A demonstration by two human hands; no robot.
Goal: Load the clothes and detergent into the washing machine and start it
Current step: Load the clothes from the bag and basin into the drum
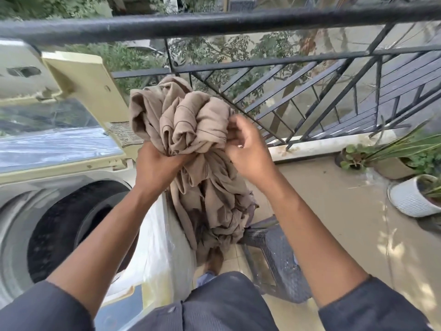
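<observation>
Balcony with a tan floor (334, 211), bounded by a black metal railing (238, 20) whose lower section has diagonal bars; foliage shows beyond it. One top-loading washing machine (28, 187) stands at the left, its cream lid (83, 80) raised and its dark drum opening (66, 220) exposed; clear plastic film covers part of its top. One dark plastic stool (274, 254) stands on the floor just right of the machine. Two potted plants sit near the floor's right edge: a white ribbed pot (408, 199) and, behind it, a tan pot (393, 167).

One bundle of beige cloth (191, 130) is held in the air above the machine's right edge, its lower folds hanging down between machine and stool. The left hand (155, 168) is closed around the bundle's gathered middle. The right hand (245, 149) has its fingers curled into the bundle's right side, gripping the fabric. Both forearms are bare below dark sleeves.
</observation>
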